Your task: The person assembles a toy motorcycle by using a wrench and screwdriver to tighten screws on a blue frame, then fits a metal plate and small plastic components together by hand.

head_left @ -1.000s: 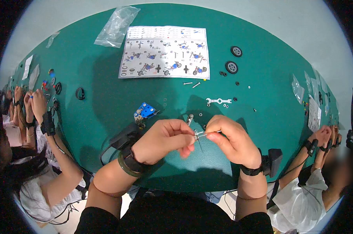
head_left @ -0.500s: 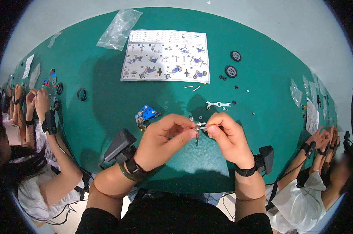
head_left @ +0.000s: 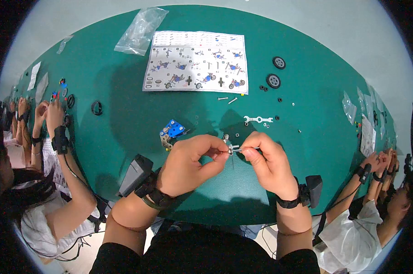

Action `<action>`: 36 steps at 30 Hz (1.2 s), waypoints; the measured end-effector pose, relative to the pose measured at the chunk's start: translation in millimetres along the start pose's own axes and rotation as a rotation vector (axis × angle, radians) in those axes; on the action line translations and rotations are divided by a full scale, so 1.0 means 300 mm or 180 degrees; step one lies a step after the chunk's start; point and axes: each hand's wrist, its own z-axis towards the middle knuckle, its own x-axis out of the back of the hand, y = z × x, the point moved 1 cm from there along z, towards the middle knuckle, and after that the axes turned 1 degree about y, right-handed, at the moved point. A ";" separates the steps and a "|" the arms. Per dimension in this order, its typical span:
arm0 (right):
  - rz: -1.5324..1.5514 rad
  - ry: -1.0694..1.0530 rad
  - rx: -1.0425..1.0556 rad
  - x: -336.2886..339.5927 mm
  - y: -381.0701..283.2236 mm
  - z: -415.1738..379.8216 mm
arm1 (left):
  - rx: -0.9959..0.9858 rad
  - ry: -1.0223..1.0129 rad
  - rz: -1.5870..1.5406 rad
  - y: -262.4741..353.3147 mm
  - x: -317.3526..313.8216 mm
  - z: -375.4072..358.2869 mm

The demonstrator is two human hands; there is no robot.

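My left hand (head_left: 188, 160) is closed, thumb and forefinger pinching a small metal bracket (head_left: 231, 150) with bolts through it, above the near part of the table. From the right, my right hand (head_left: 272, 164) pinches a thin metal rod (head_left: 239, 150) whose tip meets the bracket; its far end is hidden by the fingers. Beyond my left hand lies a partly built blue and metal model (head_left: 173, 130). A flat silver wrench (head_left: 259, 119) rests beyond my right hand, with small nuts (head_left: 237, 135) about it.
An instruction sheet (head_left: 195, 68) lies across the table, a plastic bag (head_left: 141, 32) at its left corner. Two wheels (head_left: 273, 81) and black bushings (head_left: 264, 88) lie to its right, loose bolts (head_left: 232, 100) below it. A black ring (head_left: 96, 108) is at left. Other people's hands (head_left: 55, 114) work at both sides.
The bracket has turned in my left fingers and now shows thinner, nearly edge-on. My right hand keeps the rod at it. The whole view has shifted slightly.
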 end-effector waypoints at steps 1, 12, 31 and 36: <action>0.0022 -0.0014 -0.0001 0.000 -0.001 -0.001 | -0.0028 -0.0011 0.0028 0.003 0.002 0.000; 0.0074 -0.0345 -0.0399 0.015 -0.006 -0.001 | 0.0078 -0.0057 -0.0150 -0.019 -0.006 -0.001; -0.1006 -0.0532 0.0671 0.018 -0.051 -0.006 | 0.1288 -0.0708 -0.1905 -0.015 0.006 0.008; -0.1424 -0.0313 0.0966 0.024 -0.050 -0.006 | 0.1380 -0.0734 -0.1932 -0.019 0.009 0.013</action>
